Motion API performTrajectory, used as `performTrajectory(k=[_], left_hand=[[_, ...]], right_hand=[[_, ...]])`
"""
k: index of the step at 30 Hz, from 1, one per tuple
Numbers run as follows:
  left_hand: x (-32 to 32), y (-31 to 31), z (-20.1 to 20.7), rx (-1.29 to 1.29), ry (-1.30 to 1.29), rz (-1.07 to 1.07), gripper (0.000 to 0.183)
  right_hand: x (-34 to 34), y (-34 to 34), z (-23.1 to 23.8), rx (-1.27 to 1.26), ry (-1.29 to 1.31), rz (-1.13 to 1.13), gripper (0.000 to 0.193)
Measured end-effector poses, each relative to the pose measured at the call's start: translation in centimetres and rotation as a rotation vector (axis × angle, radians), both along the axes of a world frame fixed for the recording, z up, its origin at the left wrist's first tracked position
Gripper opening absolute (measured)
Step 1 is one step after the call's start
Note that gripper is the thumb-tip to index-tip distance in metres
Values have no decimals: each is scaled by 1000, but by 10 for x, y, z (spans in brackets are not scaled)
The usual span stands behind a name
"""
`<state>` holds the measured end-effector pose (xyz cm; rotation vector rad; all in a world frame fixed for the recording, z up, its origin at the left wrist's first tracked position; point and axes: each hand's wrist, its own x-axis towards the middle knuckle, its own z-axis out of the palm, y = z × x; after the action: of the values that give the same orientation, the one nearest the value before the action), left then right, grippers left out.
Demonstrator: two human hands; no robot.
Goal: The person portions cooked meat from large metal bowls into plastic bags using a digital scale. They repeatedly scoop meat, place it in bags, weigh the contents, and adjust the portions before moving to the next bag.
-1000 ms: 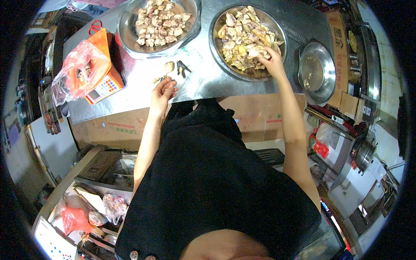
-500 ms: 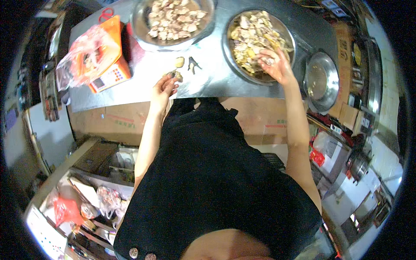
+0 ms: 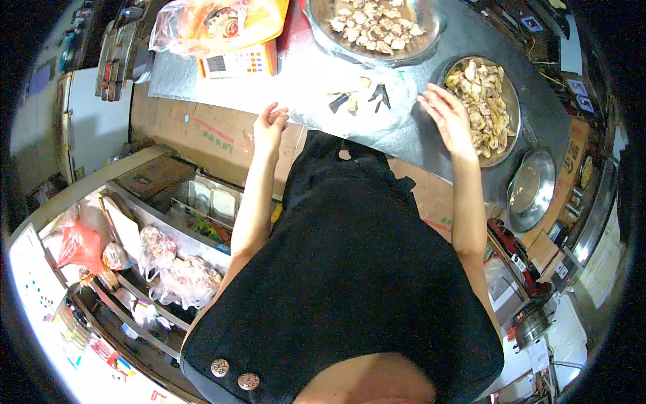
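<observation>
My left hand is just off the front edge of the metal table, fingers loosely bent and apart, with nothing visible in them. My right hand is raised at the left rim of a metal bowl, its fingers stretched out and holding nothing visible. Yellowish-brown food pieces fill that bowl. Between my hands, several pale scraps with a dark bit lie on the table beside a small black forked tool. A larger metal bowl at the back holds pale chopped chunks.
An orange and white scale with a clear plastic bag on it stands at the left of the table. A shallow metal basin sits at the right end. Shelves with bagged goods are at lower left.
My right hand has left the food in the right bowl and opened. My left hand has drawn back from the scraps on the table. The view has turned, shifting the table rightward.
</observation>
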<state>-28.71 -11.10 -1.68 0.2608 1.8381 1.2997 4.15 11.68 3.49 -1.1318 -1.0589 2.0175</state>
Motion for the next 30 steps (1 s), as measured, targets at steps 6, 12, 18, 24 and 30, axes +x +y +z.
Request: performTrajectory(k=[6, 12, 18, 24, 30], left_hand=[[1, 5, 13, 47, -95, 12, 42], [-17, 1, 7, 8, -73, 49, 41], [-34, -1, 27, 95, -86, 105, 38], [-35, -12, 25, 109, -135, 181, 37], [-38, -4, 24, 84, -95, 101, 38]], right_hand=[[-72, -21, -19, -193, 209, 201, 25], [-226, -51, 64, 10, 210, 631, 28], [-391, -37, 61, -314, 598, 243, 10], [-400, -29, 37, -306, 265, 52, 26], [-336, -18, 36, -390, 404, 85, 20]])
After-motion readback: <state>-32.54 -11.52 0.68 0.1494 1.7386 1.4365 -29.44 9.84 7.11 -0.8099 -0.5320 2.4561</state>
